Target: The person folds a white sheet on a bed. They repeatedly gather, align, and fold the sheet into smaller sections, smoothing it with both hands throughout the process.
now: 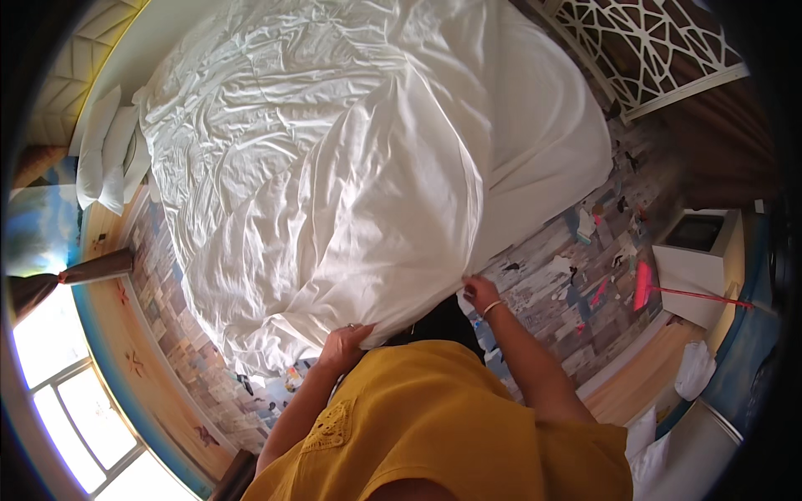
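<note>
A white duvet cover or sheet (351,206) lies wrinkled over a large bed, its near edge lifted towards me. On the left, my left hand (343,344) grips this edge close to my body. My right hand (481,293), with a band at the wrist, pinches the same cloth at its near right corner. Smoother white bedding (545,156) covers the bed's right side, beyond the edge of the wrinkled cloth.
White pillows (113,150) stand at the upper left. A pink broom (643,285) leans by a white cabinet (695,275) at right, near loose scraps (586,225) on the patterned floor. A white lattice screen (645,50) stands upper right; windows are at lower left.
</note>
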`<state>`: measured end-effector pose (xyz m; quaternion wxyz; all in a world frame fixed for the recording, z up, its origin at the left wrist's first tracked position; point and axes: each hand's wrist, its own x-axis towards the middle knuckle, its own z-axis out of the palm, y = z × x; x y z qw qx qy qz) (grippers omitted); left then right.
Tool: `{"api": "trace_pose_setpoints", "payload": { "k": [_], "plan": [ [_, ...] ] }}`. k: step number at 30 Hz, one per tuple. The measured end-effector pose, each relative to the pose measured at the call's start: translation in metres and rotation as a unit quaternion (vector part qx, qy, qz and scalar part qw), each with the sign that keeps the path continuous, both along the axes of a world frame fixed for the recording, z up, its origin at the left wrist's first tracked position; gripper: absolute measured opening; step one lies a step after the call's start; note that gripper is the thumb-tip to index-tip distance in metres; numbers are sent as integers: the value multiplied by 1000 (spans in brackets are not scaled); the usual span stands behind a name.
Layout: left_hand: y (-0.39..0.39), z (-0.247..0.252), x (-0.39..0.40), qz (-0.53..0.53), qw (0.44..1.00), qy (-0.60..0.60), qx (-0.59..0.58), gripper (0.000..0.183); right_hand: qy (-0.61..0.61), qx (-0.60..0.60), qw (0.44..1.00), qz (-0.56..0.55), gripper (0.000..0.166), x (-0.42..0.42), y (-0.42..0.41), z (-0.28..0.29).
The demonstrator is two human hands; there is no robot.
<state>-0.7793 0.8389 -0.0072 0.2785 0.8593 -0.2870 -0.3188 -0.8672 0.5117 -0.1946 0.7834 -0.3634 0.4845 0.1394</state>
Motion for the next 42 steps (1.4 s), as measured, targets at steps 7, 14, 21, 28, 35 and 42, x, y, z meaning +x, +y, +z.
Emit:
{"api": "trace_pose_setpoints", "payload": {
  "k": [7,14,21,28,35,42],
  "plan": [
    [63,-42,-15,69,996,25,-59,40,57,-292,953,61,63,97,46,24],
    [51,-21,5,127,966,225,-4,39,115,-219,942,-229,44,114,42,-21],
    [60,-84,17,59,956,285,28,41,4,-307,937,-167,72,31,44,-11],
    [25,-58,43,39,940,330,80,35,135,-265,955,-16,71,46,89,6],
    [7,13,69,188,917,351,36,28,137,-203,945,217,58,12,54,-3],
    [9,51,60,162,911,375,50,28,-25,284,918,-275,42,60,73,-10]
  ]
}}
